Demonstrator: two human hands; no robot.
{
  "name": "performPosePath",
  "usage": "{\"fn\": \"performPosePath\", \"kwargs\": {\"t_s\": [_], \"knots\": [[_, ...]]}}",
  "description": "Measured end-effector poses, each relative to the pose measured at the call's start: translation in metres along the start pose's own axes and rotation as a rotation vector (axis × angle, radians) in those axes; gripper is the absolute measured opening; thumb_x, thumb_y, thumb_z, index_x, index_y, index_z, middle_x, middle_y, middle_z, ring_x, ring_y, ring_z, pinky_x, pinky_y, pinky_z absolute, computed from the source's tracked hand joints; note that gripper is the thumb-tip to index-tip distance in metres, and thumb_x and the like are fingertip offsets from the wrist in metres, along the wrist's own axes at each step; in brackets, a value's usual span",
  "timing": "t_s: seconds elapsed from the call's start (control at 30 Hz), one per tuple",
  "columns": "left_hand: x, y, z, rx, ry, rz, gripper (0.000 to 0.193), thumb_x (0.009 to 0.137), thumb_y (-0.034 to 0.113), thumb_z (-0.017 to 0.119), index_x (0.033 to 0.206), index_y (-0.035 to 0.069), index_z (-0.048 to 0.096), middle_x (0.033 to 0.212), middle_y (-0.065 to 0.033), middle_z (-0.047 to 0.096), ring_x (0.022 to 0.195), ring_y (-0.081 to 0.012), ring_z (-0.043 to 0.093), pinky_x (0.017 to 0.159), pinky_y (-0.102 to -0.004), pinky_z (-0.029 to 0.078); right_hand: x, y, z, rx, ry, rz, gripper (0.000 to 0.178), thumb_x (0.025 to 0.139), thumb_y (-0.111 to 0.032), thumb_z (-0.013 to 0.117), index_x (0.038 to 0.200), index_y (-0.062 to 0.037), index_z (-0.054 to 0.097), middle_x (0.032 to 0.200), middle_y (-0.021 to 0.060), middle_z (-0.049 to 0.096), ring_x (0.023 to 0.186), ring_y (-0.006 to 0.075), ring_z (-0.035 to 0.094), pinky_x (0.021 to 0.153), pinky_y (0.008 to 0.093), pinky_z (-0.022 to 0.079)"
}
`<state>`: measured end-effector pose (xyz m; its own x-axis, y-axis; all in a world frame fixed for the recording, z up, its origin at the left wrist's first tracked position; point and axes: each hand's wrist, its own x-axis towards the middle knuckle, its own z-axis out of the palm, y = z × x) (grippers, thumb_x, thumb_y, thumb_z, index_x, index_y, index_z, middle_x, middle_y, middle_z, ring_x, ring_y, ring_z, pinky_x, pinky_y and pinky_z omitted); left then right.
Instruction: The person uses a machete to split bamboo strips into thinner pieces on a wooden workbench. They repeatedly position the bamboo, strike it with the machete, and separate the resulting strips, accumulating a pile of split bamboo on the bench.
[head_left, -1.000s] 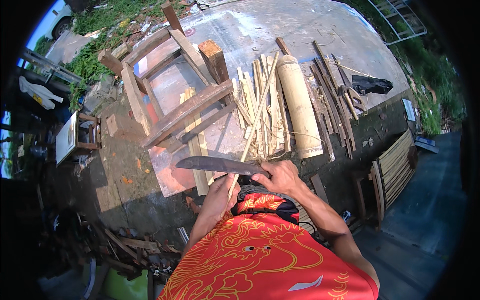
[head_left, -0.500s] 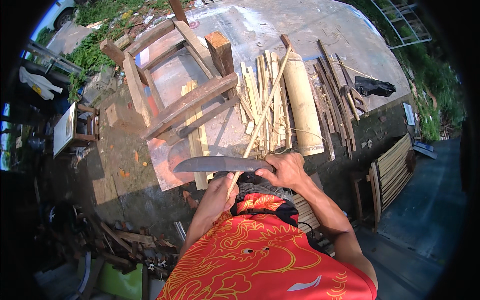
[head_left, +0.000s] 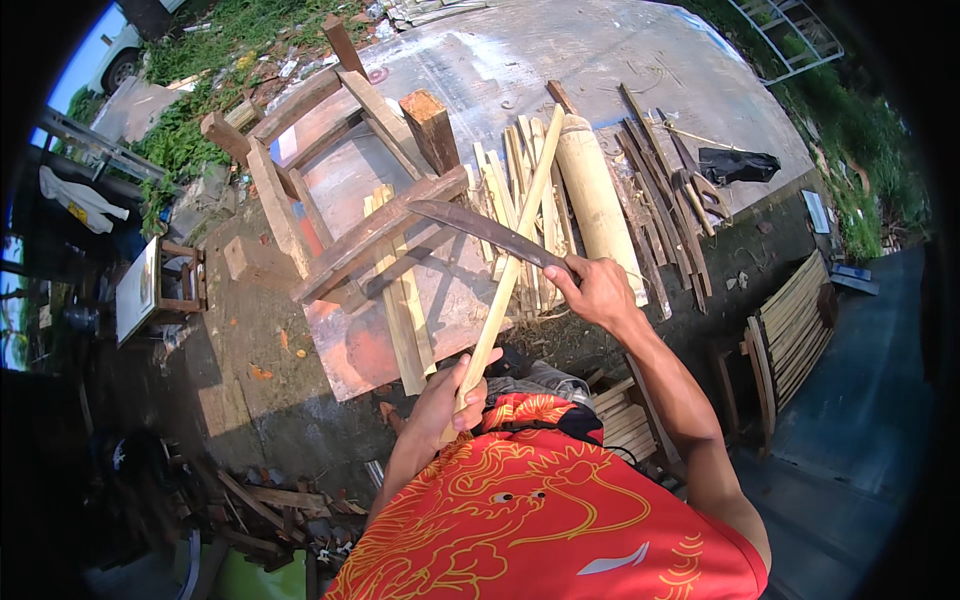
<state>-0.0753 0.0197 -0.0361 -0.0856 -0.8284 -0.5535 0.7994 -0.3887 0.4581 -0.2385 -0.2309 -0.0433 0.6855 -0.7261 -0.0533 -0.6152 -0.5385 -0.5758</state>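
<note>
My left hand (head_left: 458,398) is closed round the lower end of a long pale bamboo strip (head_left: 512,268), which slants up and away to the right. In my right hand (head_left: 596,290) is the handle of a machete (head_left: 490,230). Its dark blade points to the left and crosses the strip partway along. Whether the edge touches the strip I cannot tell. Beyond my hands lie several split bamboo strips (head_left: 495,190) and a thick bamboo pole (head_left: 600,195). Two or so wider pale strips (head_left: 402,318) rest to the left, partly under a wooden frame.
The upturned wooden stool frame (head_left: 380,235) stands at the left on a worn board (head_left: 350,365). Dark wooden slats (head_left: 668,215), a handsaw (head_left: 708,197) and a black bag (head_left: 738,165) lie to the right. A slatted bamboo panel (head_left: 795,330) leans at the far right.
My right hand and the machete have moved up and away along the strip, and the blade has tilted. The strip has turned its wider face upward. My left hand has shifted slightly downward.
</note>
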Motion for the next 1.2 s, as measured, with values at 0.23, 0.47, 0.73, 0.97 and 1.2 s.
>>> {"fn": "performPosePath", "kwargs": {"t_s": [0.23,0.47,0.73,0.97,1.2], "knots": [[-0.001,-0.003,-0.007,0.148,0.005,-0.031,0.055,0.112,0.038,0.033,0.151,-0.001,0.037,0.067,0.0054,0.037,0.044,-0.0047,0.031,0.042,-0.0223,0.031,0.02,0.042,0.01,0.216,0.132,0.37,0.074,0.098,-0.066,0.046,0.096,0.0025,0.073,0.063,0.0211,0.063,0.068,0.0363,0.067,0.068,0.0468,0.05],[-0.031,-0.006,-0.068,0.941,0.307,0.174,0.037,0.109,0.03,0.046,0.127,0.003,0.063,0.061,0.0002,0.05,0.048,-0.0127,0.048,0.049,-0.0299,0.04,-0.014,0.069,0.049,0.67,0.159,0.585,0.063,0.101,-0.056,0.052,0.088,0.0033,0.068,0.057,0.0019,0.053,0.049,0.0116,0.049,0.048,0.0301,0.039],[-0.056,-0.08,-0.159,1.342,0.663,0.252,0.044,0.095,0.042,0.066,0.082,-0.001,0.066,0.062,-0.0158,0.065,0.056,-0.0337,0.066,0.058,-0.0433,0.051,-0.045,0.077,0.084,0.709,0.096,0.626,0.06,0.101,-0.056,0.053,0.087,0.0009,0.066,0.053,-0.0023,0.045,0.043,0.0072,0.042,0.041,0.0265,0.032],[-0.074,-0.142,-0.211,1.364,0.868,0.173,0.044,0.082,0.04,0.08,0.088,-0.003,0.071,0.067,-0.0206,0.067,0.063,-0.0319,0.07,0.06,-0.0427,0.052,-0.046,0.073,0.109,0.792,-0.01,0.636,0.06,0.1,-0.056,0.054,0.09,0.0023,0.066,0.052,-0.0018,0.046,0.042,0.0075,0.043,0.04,0.0263,0.031],[-0.054,-0.162,-0.237,1.309,0.998,0.267,0.035,0.082,0.032,0.075,0.084,-0.001,0.063,0.072,-0.024,0.066,0.071,-0.0438,0.067,0.061,-0.0492,0.052,-0.037,0.069,0.118,0.701,-0.091,0.58,0.056,0.1,-0.057,0.054,0.088,-0.0027,0.063,0.053,-0.0036,0.042,0.042,0.0068,0.039,0.039,0.0261,0.029]]}}
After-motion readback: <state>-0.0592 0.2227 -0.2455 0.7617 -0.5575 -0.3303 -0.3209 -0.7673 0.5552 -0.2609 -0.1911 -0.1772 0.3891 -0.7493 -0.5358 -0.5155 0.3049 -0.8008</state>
